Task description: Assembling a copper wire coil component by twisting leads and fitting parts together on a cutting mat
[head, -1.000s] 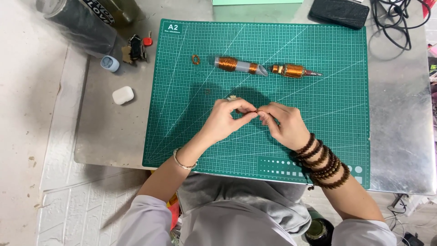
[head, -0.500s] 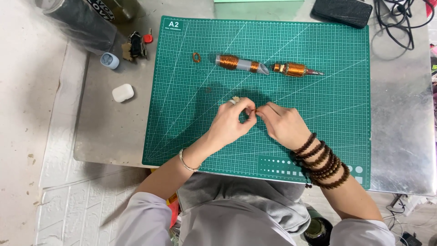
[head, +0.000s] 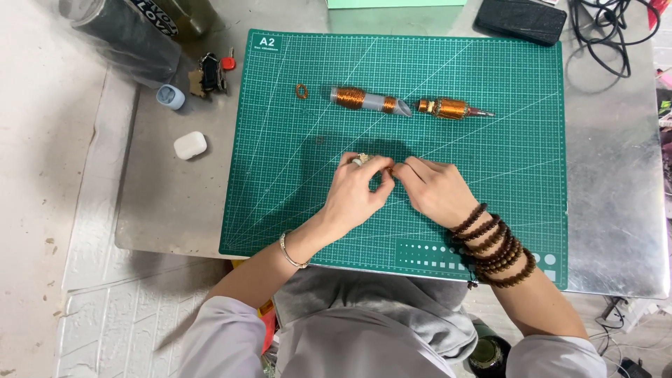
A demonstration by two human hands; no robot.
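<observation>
A green cutting mat [head: 490, 210] covers the metal bench [head: 616, 210], bearing two copper-wound coil pieces [head: 364, 100] [head: 448, 108], with a white case [head: 190, 145], black cables [head: 609, 28] and a black pouch [head: 521, 19] nearby.

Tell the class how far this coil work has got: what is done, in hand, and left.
Done: two copper-wound tubes lie on the mat. In hand: left hand and right hand pinch something tiny between fingertips, too small to identify. Left: a small wire ring lies apart, untouched.

Our hands [head: 392, 187] meet mid-mat [head: 518, 210]; two coils [head: 360, 99] [head: 448, 108] lie behind them, a ring [head: 302, 91] left of those.
</observation>
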